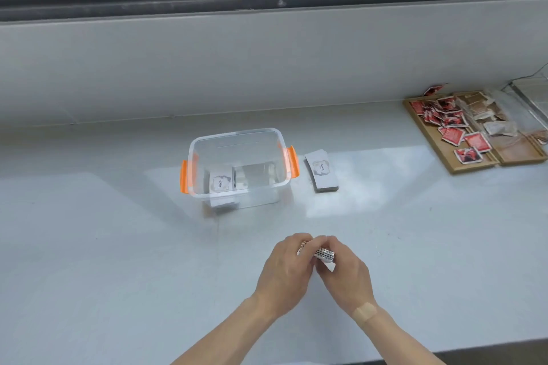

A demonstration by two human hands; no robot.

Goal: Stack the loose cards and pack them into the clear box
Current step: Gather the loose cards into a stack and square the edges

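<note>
A clear plastic box with orange side latches stands open on the grey counter, with stacks of white cards inside on its floor. Just right of the box lies another stack of white cards printed with "love". Near the front of the counter my left hand and my right hand meet around a small stack of cards, both gripping it edge-on. Most of that stack is hidden by my fingers.
A wooden tray with red and brown sachets sits at the far right. A clear container stands behind it. A grey wall and a window run along the back. The counter's front edge lies close to my forearms.
</note>
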